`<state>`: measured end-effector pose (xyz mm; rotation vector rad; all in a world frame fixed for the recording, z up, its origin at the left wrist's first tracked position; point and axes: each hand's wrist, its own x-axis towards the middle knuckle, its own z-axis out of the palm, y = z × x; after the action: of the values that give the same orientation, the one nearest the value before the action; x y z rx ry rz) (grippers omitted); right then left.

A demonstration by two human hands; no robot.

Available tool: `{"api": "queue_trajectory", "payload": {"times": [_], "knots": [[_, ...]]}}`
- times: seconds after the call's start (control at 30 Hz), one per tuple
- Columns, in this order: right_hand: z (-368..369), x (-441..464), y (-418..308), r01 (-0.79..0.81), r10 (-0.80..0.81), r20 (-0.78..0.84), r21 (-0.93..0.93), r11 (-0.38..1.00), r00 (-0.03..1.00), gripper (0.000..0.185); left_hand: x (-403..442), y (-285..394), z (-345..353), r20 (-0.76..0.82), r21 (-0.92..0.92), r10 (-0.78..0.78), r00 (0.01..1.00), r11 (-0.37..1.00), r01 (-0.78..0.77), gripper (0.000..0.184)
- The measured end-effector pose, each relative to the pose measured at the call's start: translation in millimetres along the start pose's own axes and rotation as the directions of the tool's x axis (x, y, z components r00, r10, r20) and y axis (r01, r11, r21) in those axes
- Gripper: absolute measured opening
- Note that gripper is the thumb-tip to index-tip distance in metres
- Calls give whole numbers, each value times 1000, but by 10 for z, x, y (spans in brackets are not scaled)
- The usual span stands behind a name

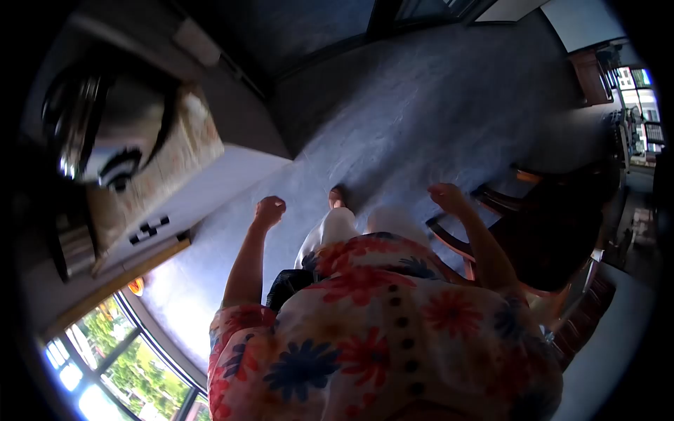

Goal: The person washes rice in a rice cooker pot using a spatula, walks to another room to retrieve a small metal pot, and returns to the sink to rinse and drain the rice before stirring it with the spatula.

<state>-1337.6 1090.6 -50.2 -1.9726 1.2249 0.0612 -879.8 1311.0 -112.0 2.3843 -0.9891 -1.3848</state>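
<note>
Over the blue-grey floor (414,105), both bare hands hang forward of the white shirt with red and blue flowers (365,295). The left hand (269,210) is ahead of the shirt's left side, its fingers loosely curled — how far they close, and whether they hold anything, I cannot tell. The right hand (445,196), ahead of the shirt's right side, has its fingers bent inward; their grip is equally unclear. Nearest it, ahead and right of the shirt, stands a dark brown, curved wooden chair (449,241).
</note>
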Motion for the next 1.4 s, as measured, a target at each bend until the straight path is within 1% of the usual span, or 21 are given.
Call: {"api": "queue_trajectory", "payload": {"times": [0.07, 0.1, 0.13, 0.17, 0.2, 0.23, 0.27, 0.4, 0.43, 0.53, 0.57, 0.6, 0.67, 0.73, 0.83, 0.9, 1.03, 1.17, 1.2, 1.23, 1.4], "knots": [[-89, 81, 298, 9, -7, 7, -166, 986, 1000, 22, 462, 370, -186, -35, 75, 135, 990, 988, -132, 16], [44, 183, 871, 217, -106, 222, -567, 795, 969, 24, 726, 591, -247, -58, 104, 208, 976, 974, -201, 17], [-62, 193, 882, 308, -105, 346, -610, 730, 932, 23, 984, 796, -297, -53, 92, 219, 974, 973, -213, 18], [-161, 174, 916, 105, 60, 308, -493, 863, 950, 21, 1220, 999, -335, -49, 75, 225, 973, 972, -221, 19], [-279, 196, 916, -325, 379, 278, -223, 919, 883, 23, 1403, 1261, -379, -72, 22, 205, 976, 979, -204, 18], [-319, 269, 1086, -428, 485, 339, -231, 874, 806, 25, 1565, 1480, -438, -51, -24, 215, 975, 976, -217, 17], [-394, 341, 1162, -599, 578, 350, -56, 798, 737, 22, 1737, 1669, -502, -30, -70, 224, 974, 972, -225, 17], [-1097, 1293, 1703, -304, 325, 438, -121, 945, 838, 24, 2549, 2054, -725, 118, -91, 209, 971, 976, -199, 16], [-1309, 1705, 1714, -248, 292, 462, -156, 956, 838, 24, 2722, 2070, -738, 21, -130, 163, 986, 979, -159, 16], [-2029, 3287, 1401, -195, 334, 340, -382, 903, 879, 12, 3132, 2444, -1194, -110, -171, 111, 988, 977, -128, 17], [-2235, 3868, 1247, 157, 91, 369, -589, 793, 925, 12, 3207, 2501, -1296, -157, -219, 85, 984, 968, -119, 18], [-2426, 4520, 881, 173, 92, 333, -683, 710, 939, 13, 3277, 2557, -1394, -204, -268, 60, 977, 957, -115, 18], [-2844, 5572, -222, 90, -33, 139, -425, 901, 990, 21, 3512, 2711, -1701, -285, -407, 32, 958, 901, -151, 19], [-3068, 6454, -1330, 155, -118, 132, -324, 933, 984, 23, 3621, 2913, -2081, -220, -520, -170, 961, 854, 32, 19], [-3140, 7493, -2548, 351, -322, 157, -232, 907, 934, 26, 4076, 2958, -2553, -149, -577, -236, 960, 810, 110, 21], [-3165, 7817, -3167, 382, -342, 243, -140, 914, 908, 24, 4340, 3105, -3001, -114, -639, -254, 961, 759, 124, 21], [-3094, 8365, -3299, 558, -412, 478, -216, 801, 776, 27, 4968, 3453, -3880, -180, -610, -232, 956, 789, 77, 23], [-3178, 9015, -2846, 282, -103, 473, -325, 903, 875, 26, 5428, 3626, -4731, -271, -546, -171, 947, 838, -5, 25], [-3302, 9171, -2841, 115, 107, 504, -390, 914, 857, 24, 5579, 3634, -4899, -289, -548, -167, 943, 836, -20, 25], [-3461, 9327, -2843, 131, 154, 524, -466, 875, 838, 22, 5713, 3664, -5089, -316, -548, -161, 935, 835, -42, 25], [-3954, 10622, -3158, -131, 464, 429, -609, 782, 775, 15, 6221, 3715, -5983, -200, -814, -306, 931, 580, 16, 19]]}}
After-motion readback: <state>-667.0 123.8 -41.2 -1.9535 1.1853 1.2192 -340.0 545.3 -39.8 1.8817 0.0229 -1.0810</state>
